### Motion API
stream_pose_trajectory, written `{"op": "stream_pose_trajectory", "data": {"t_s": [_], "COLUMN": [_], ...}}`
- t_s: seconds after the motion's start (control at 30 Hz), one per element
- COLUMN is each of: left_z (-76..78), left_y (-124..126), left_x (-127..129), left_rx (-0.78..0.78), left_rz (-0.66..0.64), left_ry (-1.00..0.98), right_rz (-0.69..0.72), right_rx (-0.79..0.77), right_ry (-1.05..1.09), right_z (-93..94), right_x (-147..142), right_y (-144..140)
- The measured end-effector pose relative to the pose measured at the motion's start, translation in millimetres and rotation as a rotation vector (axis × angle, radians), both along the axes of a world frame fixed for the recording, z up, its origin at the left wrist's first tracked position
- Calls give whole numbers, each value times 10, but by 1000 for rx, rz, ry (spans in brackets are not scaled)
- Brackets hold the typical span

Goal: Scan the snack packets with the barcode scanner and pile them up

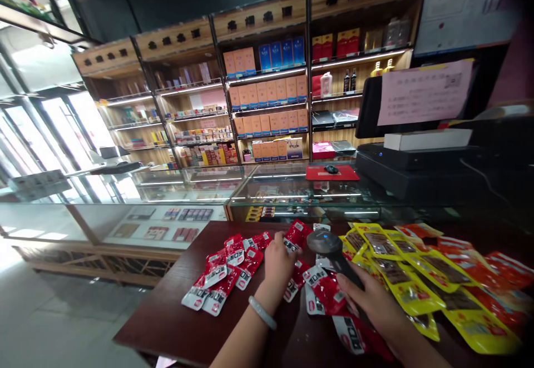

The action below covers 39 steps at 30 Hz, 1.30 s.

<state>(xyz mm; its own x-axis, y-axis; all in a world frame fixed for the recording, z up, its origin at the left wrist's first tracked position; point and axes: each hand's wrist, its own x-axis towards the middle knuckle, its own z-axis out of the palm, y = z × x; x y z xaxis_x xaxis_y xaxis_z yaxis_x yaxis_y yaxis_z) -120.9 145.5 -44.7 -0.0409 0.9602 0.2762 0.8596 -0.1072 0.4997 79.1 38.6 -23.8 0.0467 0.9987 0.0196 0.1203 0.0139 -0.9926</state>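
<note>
In my right hand (pixel 365 296) is a black handheld barcode scanner (pixel 326 243), gripped by its handle, with a small blue light on its head. My left hand (pixel 278 262), with a pale bangle on the wrist, has its fingers curled at a red snack packet (pixel 298 233) just left of the scanner head. The fingertips are partly hidden behind the hand. A loose pile of red-and-white snack packets (pixel 227 268) lies to the left of my left hand. More red packets (pixel 327 290) lie beneath the scanner and between my arms.
Yellow snack packets (pixel 404 279) and orange-red packets (pixel 471 257) cover the right of the dark red table (pixel 167 315). Behind stand a glass display counter (pixel 275 187), a mouse (pixel 331 169) on a red mat (pixel 315 173), and a monitor (pixel 369 107). Stocked shelves (pixel 267 109) line the wall.
</note>
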Motion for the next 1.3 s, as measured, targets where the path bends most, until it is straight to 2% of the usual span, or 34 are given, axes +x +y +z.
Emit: {"op": "stream_pose_trajectory", "data": {"t_s": [0.17, 0.3, 0.43, 0.57, 0.73, 0.93, 1.03, 1.13, 1.23, 1.3], "left_z": [-18, 37, 64, 7, -32, 29, 34, 29, 36, 48], "left_y": [-54, -162, -291, -447, -631, -614, -575, -569, -573, -583], "left_x": [-128, -279, -483, -744, -1179, -1632, -1731, -1739, -1625, -1458], "left_rx": [-40, -18, -39, -69, -151, -189, -205, -170, -89, -79], "left_rz": [-2, 2, 61, 132, 315, 509, 527, 521, 499, 406], "left_ry": [-80, -119, -145, -126, -78, 131, 278, 320, 308, 291], "right_rz": [80, 85, 101, 165, 285, 401, 416, 393, 322, 255], "right_rx": [21, 26, -12, -58, -82, -73, -64, -64, -73, -83], "right_ry": [30, 11, 21, 54, 36, 23, 9, 19, 40, 59], "right_z": [35, 69, 96, 26, -88, -36, -37, -68, -108, -124], "right_x": [-261, -395, -524, -731, -1033, -1304, -1316, -1200, -981, -806], "right_y": [173, 224, 184, 161, 205, 219, 201, 191, 190, 179]}}
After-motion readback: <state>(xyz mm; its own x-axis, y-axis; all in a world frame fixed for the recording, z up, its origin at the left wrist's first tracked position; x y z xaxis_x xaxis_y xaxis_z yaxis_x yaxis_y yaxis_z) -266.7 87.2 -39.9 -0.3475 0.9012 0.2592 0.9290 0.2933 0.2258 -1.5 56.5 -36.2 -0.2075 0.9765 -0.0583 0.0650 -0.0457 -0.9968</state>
